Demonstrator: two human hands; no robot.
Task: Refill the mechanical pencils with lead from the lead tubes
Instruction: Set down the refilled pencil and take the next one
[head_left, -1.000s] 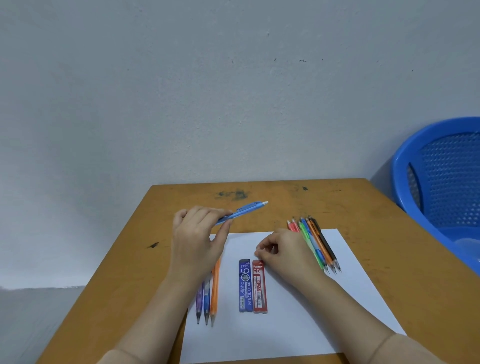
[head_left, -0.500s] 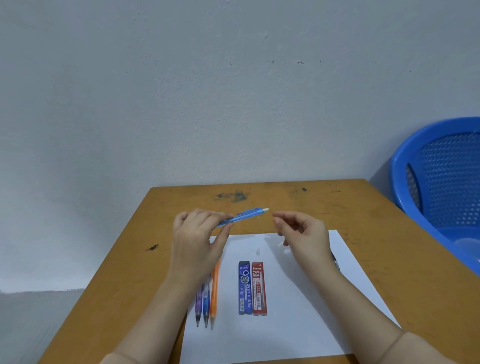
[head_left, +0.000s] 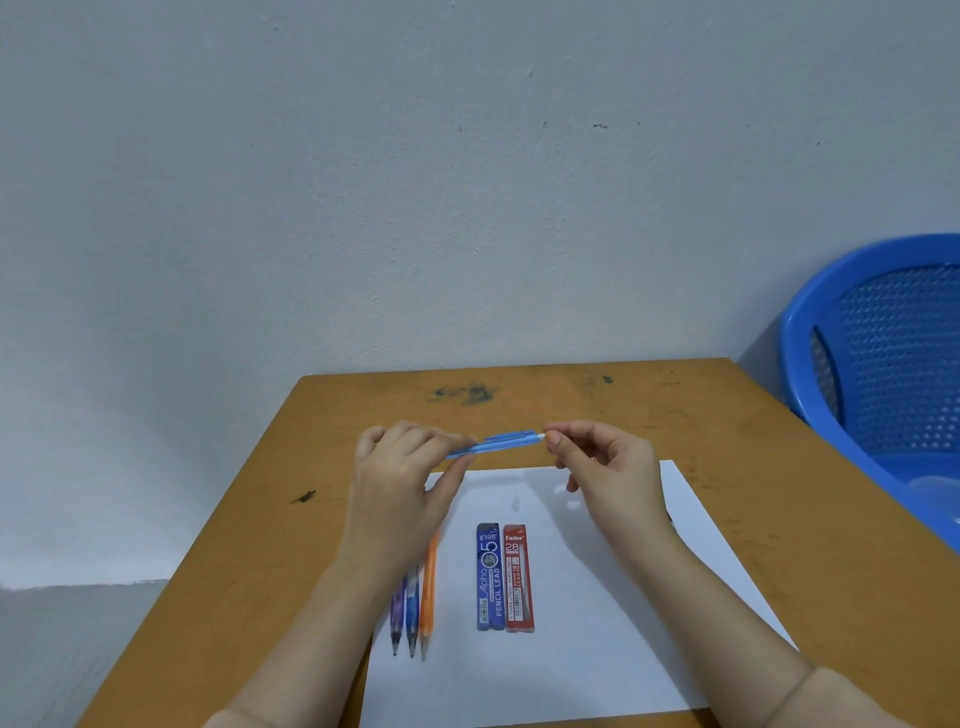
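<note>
A grey wall (head_left: 467, 182) fills the upper half of the view, and a wooden surface (head_left: 779, 519) stands against it. A blue basket (head_left: 893, 353) sits off the surface's edge at 3 o'clock. A white paper (head_left: 597, 649) lies on the surface toward 6 o'clock. The left hand (head_left: 400, 488) and right hand (head_left: 613, 473) are raised over the paper's 12 o'clock edge with the light-blue pencil (head_left: 498, 442) between them. It is nearly level, and its white end points to 3 o'clock. The left fingers (head_left: 415, 441) are curled over its barrel with the thumb underneath, clamped on it. The right thumb and forefinger pinch its white end, and the other right fingers are loosely bent. Near the paper's middle the blue tube (head_left: 489, 577) and red tube (head_left: 518, 579) lie touching side by side. At 9 o'clock of them the orange pencil (head_left: 429, 592), blue pencil (head_left: 413, 608) and purple pencil (head_left: 397, 608) lie close together with their tips toward 6 o'clock, partly hidden by the left wrist.
</note>
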